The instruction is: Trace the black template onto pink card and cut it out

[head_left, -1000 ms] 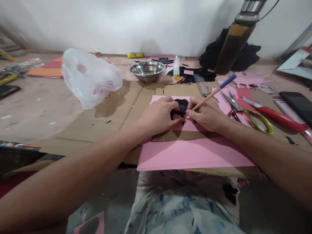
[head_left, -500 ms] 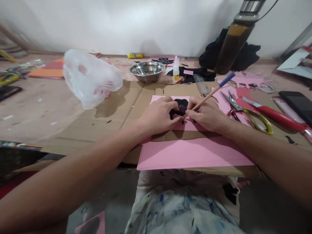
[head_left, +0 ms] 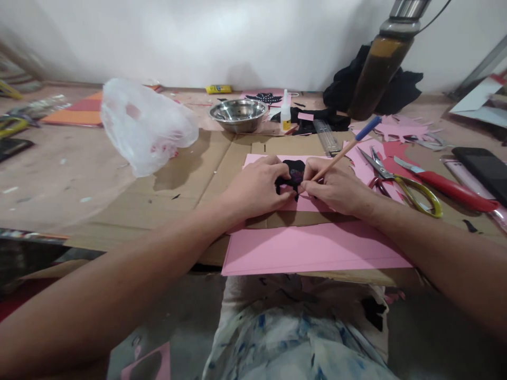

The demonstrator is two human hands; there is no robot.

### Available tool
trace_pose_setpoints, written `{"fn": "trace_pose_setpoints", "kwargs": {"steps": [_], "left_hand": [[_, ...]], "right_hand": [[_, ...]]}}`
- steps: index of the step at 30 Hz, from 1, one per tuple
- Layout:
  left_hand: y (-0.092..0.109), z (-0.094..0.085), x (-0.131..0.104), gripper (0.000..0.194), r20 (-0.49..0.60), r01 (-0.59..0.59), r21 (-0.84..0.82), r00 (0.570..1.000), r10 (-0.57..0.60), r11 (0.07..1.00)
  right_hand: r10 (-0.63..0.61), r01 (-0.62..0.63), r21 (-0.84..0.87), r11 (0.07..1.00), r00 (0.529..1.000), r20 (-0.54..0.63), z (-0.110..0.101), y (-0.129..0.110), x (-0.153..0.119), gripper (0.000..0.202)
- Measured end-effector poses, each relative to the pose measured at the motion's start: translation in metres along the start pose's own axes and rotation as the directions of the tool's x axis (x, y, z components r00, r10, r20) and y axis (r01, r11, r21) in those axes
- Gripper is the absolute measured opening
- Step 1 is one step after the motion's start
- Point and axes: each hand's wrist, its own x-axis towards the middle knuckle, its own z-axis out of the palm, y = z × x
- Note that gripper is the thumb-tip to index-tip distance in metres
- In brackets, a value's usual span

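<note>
In my right hand (head_left: 332, 184) is a slim wooden-coloured pencil (head_left: 341, 153) with a blue upper end, gripped close to its lower tip and slanting up to the right. The tip meets the lower edge of a black cut-out shape (head_left: 293, 168), which lies on a pink sheet (head_left: 312, 205). My left hand (head_left: 263, 184) rests on that sheet at the left of the cut-out, thumb and index finger apart and touching its edge. Part of the cut-out is hidden by my fingers. A larger pink sheet (head_left: 309, 248) lies nearer to me, over the cardboard's front edge.
Yellow-handled scissors (head_left: 415, 192) and a red-handled knife (head_left: 455, 189) lie right of my hands, near a phone (head_left: 485, 169). Behind are a metal bowl (head_left: 238, 116), a glue bottle (head_left: 285, 113) and a tall drink bottle (head_left: 382, 68). A plastic bag (head_left: 144, 126) sits left on the cardboard (head_left: 178, 211).
The pencil tip and my right fingers have shifted very slightly along the cut-out's lower edge. My left hand stays in place.
</note>
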Motion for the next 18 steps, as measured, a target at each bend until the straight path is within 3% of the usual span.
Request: {"fn": "trace_pose_setpoints", "kwargs": {"steps": [18], "left_hand": [[-0.0019, 0.0012, -0.0005, 0.014, 0.001, 0.0, -0.004, 1.0, 0.0, 1.0]], "right_hand": [[-0.019, 0.016, 0.035, 0.999, 0.996, 0.091, -0.0009, -0.0009, -0.0026, 0.015]]}}
